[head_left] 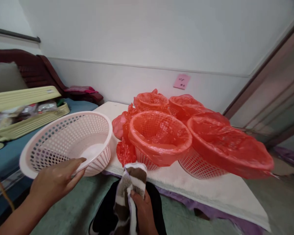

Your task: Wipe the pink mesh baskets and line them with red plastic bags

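My left hand (57,178) grips the near rim of a pale pink plastic laundry basket (71,130), thumb outside and fingers over the edge. The basket tilts toward me, and its inside shows nothing but its bottom. Low in the middle, my right hand (143,207) is closed around a fuzzy striped cloth (131,186) in brown, grey and white. The cloth hangs down over my dark-trousered legs. Just beyond it stands a perforated basket lined with a red plastic bag (160,143).
More red-bagged baskets (230,147) stand right and behind on a low white-covered platform (186,182). A red plastic bundle (126,150) lies between baskets. A pink note (181,81) is on the wall. At left, an open yellow case (36,117) holds items on a blue surface.
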A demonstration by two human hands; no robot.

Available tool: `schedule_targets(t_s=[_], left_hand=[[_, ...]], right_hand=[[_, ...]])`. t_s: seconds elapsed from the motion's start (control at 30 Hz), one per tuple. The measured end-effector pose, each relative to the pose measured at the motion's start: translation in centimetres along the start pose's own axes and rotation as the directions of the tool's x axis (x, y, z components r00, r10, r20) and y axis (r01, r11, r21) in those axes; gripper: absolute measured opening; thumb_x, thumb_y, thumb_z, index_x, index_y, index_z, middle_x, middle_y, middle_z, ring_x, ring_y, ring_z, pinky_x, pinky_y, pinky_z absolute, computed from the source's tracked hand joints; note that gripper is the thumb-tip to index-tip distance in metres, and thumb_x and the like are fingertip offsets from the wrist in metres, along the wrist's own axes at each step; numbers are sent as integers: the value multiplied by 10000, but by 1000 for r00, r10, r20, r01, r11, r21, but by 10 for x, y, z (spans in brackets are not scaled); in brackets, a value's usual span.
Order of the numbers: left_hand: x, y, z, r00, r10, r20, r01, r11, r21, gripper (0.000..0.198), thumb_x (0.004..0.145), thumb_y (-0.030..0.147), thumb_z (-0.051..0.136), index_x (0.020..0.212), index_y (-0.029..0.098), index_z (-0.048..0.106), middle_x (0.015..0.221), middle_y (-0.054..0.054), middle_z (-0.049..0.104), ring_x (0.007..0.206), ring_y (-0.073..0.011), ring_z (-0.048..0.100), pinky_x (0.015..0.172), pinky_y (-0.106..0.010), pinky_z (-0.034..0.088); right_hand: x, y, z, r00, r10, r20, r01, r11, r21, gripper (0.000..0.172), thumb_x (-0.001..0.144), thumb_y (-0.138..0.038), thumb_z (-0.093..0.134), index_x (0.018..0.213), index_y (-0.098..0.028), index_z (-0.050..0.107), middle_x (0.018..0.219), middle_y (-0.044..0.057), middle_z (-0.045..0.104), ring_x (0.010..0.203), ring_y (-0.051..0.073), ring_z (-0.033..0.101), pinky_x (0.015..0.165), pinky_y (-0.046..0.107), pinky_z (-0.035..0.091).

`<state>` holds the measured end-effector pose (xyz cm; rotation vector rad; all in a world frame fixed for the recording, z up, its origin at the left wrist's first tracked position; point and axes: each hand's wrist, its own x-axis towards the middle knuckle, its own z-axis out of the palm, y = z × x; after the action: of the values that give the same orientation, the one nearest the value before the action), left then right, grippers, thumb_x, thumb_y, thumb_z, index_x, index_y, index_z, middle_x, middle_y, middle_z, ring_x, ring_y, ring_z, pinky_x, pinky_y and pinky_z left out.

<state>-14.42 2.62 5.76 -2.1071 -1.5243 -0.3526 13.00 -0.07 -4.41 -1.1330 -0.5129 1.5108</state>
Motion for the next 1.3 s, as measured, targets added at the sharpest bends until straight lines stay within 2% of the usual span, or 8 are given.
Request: schedule_targets(t_s=[0.3,0.43,0.6,0.73,0.87,1.0,1.17,1.3], left_hand=[[-40,8,5,999,16,41,-7,981,-195,222,960,282,443,1026,252,653,957,-18,742,857,-176,706,702,-262,501],[-68,25,7,997,67,39,-55,966,-252,172,932,250,488,1057,261,605,953,-27,711,848,-176,687,725,-266,510],[-72,56,2,986,159,42,-143,956,-255,241,825,51,488,958,229,581,806,-17,664,691,-204,651,589,-318,485],[-70,73,6,985,163,54,-144,957,-250,271,719,-15,563,845,225,567,747,10,649,617,-206,623,514,-325,477],[-83,83,21,961,269,55,-255,948,-190,350,654,-13,628,946,180,622,830,-20,713,698,-222,665,592,-332,553],[-97,93,34,958,272,90,-243,938,-249,305,698,230,752,980,175,650,868,-48,737,726,-224,684,634,-329,584],[-105,65,8,983,123,-139,-165,922,-351,372,861,433,591,1176,237,612,1103,-59,727,983,-204,682,825,-277,566],[-103,1,-30,942,-281,-184,216,926,-310,667,879,363,575,1488,267,321,1466,-120,455,1343,-309,444,1132,-496,361]], right_hand=[[1,15,7,997,42,60,-44,998,34,537,541,-494,841,935,-146,735,726,65,734,620,228,661,594,336,554],[-1,-2,22,995,54,89,-54,999,6,591,551,-514,848,995,-150,707,773,70,748,683,251,687,634,349,562],[1,-51,50,974,-184,129,206,962,-182,527,712,-541,749,1068,-163,663,848,53,737,729,221,670,675,324,544],[9,-63,63,858,-449,250,513,761,-397,633,719,-485,754,1234,-149,604,992,81,731,882,255,657,819,363,518],[11,-45,64,860,-437,262,510,723,-467,586,718,-398,755,1235,-167,604,1042,80,728,984,278,650,884,372,502],[8,-23,56,893,-404,198,450,799,-398,468,736,-428,726,1120,-171,644,966,62,735,897,251,664,827,330,520],[15,-7,38,912,-374,170,410,845,-342,470,761,-447,735,1139,-186,637,992,41,736,923,230,666,843,300,513],[22,7,25,954,-270,129,295,921,-255,472,725,-457,765,1089,-179,648,951,38,741,894,250,675,803,323,529]])
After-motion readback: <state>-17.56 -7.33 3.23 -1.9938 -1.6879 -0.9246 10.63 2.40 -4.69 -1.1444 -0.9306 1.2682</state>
